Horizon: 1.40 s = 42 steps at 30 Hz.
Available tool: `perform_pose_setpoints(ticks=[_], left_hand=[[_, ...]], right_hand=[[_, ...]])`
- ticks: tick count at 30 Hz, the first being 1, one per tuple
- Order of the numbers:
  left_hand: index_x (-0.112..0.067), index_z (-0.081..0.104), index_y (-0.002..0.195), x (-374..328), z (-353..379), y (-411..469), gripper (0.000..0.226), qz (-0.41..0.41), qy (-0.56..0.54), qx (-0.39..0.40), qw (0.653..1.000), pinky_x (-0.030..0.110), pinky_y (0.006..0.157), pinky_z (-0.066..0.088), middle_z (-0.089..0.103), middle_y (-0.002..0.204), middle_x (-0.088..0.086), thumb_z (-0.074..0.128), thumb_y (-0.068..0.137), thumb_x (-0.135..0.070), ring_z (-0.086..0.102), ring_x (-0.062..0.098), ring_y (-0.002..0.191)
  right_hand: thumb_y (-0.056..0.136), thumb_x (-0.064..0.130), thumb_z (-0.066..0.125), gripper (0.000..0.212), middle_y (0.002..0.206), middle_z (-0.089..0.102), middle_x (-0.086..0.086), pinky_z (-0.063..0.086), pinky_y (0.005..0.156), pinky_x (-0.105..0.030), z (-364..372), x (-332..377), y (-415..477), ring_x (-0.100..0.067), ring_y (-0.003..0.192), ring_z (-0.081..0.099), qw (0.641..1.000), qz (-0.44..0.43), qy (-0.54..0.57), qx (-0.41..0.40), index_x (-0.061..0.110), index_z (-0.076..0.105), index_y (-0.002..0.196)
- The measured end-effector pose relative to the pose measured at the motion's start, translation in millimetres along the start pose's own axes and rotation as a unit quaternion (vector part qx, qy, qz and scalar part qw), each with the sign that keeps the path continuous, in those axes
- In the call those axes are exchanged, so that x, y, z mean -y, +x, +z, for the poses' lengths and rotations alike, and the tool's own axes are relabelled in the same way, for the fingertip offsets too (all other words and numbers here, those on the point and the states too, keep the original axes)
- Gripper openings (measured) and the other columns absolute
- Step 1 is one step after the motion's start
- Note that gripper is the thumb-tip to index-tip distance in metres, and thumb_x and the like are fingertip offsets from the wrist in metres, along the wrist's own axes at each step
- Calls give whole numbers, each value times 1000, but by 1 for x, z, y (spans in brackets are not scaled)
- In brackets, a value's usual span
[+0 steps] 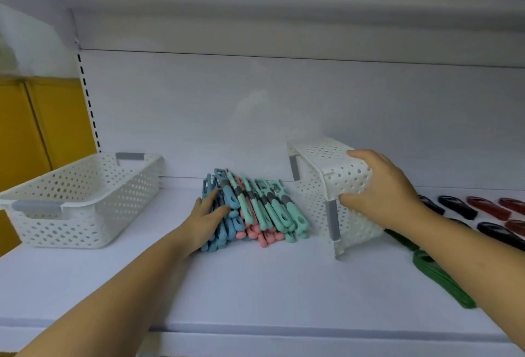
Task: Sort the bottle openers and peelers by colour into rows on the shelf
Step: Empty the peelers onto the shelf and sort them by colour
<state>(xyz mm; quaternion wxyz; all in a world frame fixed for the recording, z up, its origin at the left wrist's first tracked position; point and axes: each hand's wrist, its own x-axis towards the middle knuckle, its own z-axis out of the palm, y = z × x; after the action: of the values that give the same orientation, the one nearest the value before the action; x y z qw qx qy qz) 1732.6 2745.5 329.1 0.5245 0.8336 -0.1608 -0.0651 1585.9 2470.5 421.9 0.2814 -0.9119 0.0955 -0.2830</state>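
Note:
A heap of peelers (255,211) lies on the white shelf (255,285), blue ones at the left, pink in the middle, mint green at the right. My left hand (206,220) rests flat against the blue side of the heap, fingers spread. A white perforated basket (321,186) is tipped on its side just right of the heap, its opening facing the peelers. My right hand (380,191) grips the basket's upturned bottom. Black bottle openers (457,207), red bottle openers (485,206) and green bottle openers (434,274) lie at the right, partly hidden by my right arm.
A second white perforated basket (82,200) with grey handles stands upright at the left of the shelf. The shelf's back panel (255,115) rises behind everything. A yellow surface (34,129) shows beyond the left upright. The shelf's front edge runs along the bottom.

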Motion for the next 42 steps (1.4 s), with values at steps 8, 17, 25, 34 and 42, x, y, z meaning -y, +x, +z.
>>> perform_pose_setpoints(ticks=[8, 17, 25, 34, 42], left_hand=[[-24, 13, 151, -3, 1, -8, 60, -58, 95, -122, 986, 47, 117, 11, 25, 155, 8, 34, 97, -38, 25, 29, 141], [-30, 38, 138, -90, -28, -67, 48, 141, 3, -183, 973, 25, 99, 36, 49, 136, -9, 46, 93, -47, 45, 7, 124], [-14, 65, 92, -187, -98, -95, 19, 152, 412, -59, 896, 30, 73, 55, 66, 84, 0, 74, 80, -26, 61, 15, 74], [-17, 70, 101, -110, -225, -99, 18, -23, 613, -116, 781, 28, 72, 47, 69, 99, -1, 63, 89, -29, 60, 16, 85], [-19, 70, 99, -71, -253, -89, 16, -71, 613, -126, 777, 25, 72, 42, 66, 98, -4, 68, 84, -25, 56, 15, 86]], right_hand=[[71, 15, 78, 60, 108, 58, 3, 51, 75, -35, -25, -10, -5, -20, 98, 57, 976, 58, 188, -91, 31, 50, 121], [72, 17, 78, 48, 101, 63, 9, 53, 80, -39, -3, 51, 10, -12, 91, 63, 915, 29, 389, -100, 31, 50, 109], [71, 34, 77, 64, 114, 57, 7, 49, 80, -28, 77, 162, 10, -12, 101, 58, 894, -67, 441, -27, 28, 39, 122], [93, 46, 50, 57, 150, 31, 9, 31, 105, -25, 104, 132, 20, -12, 133, 36, 956, -195, 57, 211, 29, 30, 143], [93, 44, 51, 53, 145, 33, 15, 32, 100, -19, 101, 94, 20, -6, 128, 38, 957, -194, -46, 212, 32, 31, 141]])
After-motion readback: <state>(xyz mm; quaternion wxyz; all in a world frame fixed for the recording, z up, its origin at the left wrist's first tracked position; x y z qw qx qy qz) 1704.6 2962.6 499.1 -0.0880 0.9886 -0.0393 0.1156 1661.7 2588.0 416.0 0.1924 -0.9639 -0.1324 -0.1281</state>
